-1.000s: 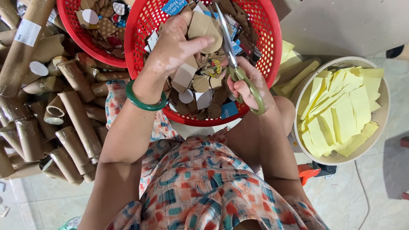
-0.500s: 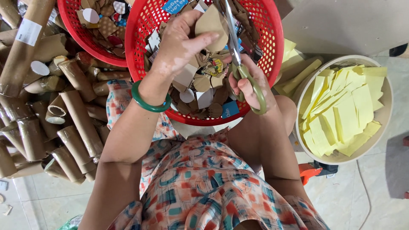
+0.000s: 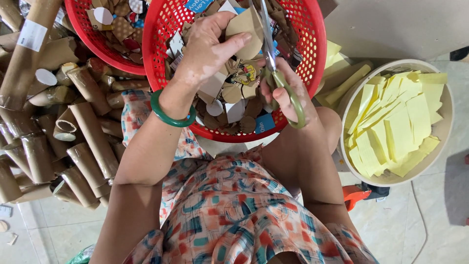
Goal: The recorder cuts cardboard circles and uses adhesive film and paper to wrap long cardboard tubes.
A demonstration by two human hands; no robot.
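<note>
The left hand (image 3: 207, 46) pinches a brown card piece (image 3: 248, 27) between thumb and fingers, over the red basket (image 3: 312, 54). The right hand (image 3: 286, 90) is closed through the green handles of the scissors (image 3: 273, 58), whose blades run up beside the card's right edge; whether they are open or closed is hard to tell. The basket below holds card scraps (image 3: 229, 105). Left of it lies a pile of cardboard tubes (image 3: 73, 142); right, a bowl (image 3: 442, 132) of yellow slips (image 3: 391, 127). The left thumb sits near the blades, so a hurried snip could likely nick it, or the thin card could buckle and cut crooked.
</note>
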